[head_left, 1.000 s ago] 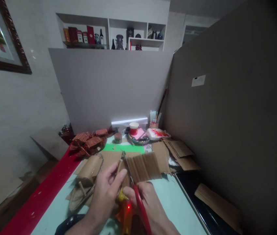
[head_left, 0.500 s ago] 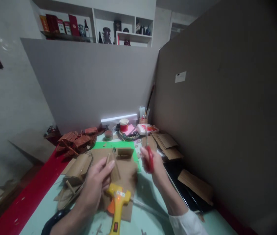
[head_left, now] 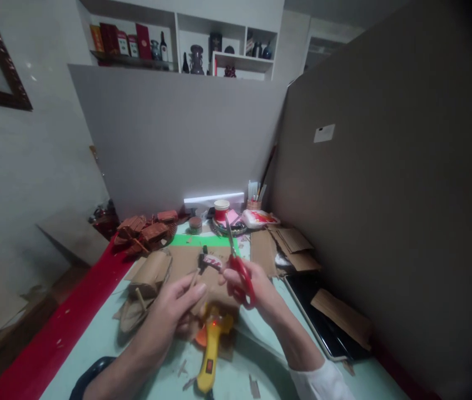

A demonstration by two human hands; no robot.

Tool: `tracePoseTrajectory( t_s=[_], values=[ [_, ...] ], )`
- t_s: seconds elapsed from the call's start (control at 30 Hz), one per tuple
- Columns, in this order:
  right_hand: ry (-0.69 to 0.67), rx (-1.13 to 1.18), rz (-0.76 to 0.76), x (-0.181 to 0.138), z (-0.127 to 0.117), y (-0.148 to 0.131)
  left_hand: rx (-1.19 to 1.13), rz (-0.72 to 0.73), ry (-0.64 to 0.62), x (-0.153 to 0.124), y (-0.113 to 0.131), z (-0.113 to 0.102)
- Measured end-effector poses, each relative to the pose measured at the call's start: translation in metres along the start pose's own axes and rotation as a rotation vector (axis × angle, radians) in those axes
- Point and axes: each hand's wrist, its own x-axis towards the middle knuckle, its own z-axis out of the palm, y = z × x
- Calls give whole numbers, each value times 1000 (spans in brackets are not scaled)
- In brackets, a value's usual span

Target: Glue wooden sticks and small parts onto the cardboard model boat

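Left hand: 1, pinching a small, slim brown cardboard piece. Right hand: 1, gripping red-handled metal scissors at the piece's 3 o'clock, blades towards 11. Yellow pistol-shaped glue gun: 1, over the pale green table, left hand's 5 o'clock. Step, as judged: trimming cardboard, blades clear of it. Next cut calls for: firm pinch, fingertips off the blade line.

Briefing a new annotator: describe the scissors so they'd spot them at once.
On the pale green table, find the brown cardboard sheet in the middle. By its right side, the right grip holds the scissors, blades pointing away from the person. Their looped red handles set them apart from the yellow glue gun nearby.
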Motion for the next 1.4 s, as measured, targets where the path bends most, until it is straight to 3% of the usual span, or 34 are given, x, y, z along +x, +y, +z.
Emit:
tracePoseTrajectory(
  t_s=[0.07,0.17,0.27,0.37,0.53,0.7,0.83,1.03,1.27,1.4],
  values=[
    [-90,36,3,-6,12,-3,67,40,-43,0,-5,0],
    [-122,74,-19,-11,20,-1,63,63,-36,1,-9,-2],
    [-84,117,-41,-11,20,3,-40,37,-13,1,-8,-5],
    [-48,142,-34,-12,17,4,2,48,3,-1,-6,-5],
    [58,-31,-55,-17,17,-2,51,43,35,-1,-6,0],
    [132,120,-17,-20,17,-2,-183,29,150,-2,-6,-1],
    [181,97,0,-21,20,-1,-115,70,158,-3,-7,0],
    [92,-21,39,-19,22,1,-92,111,266,1,-3,-7],
    [-208,-293,-10,-19,18,9,-244,283,445,5,6,-24],
    [-242,-381,-47,-22,19,8,-252,361,481,5,7,-26]
  ],
)
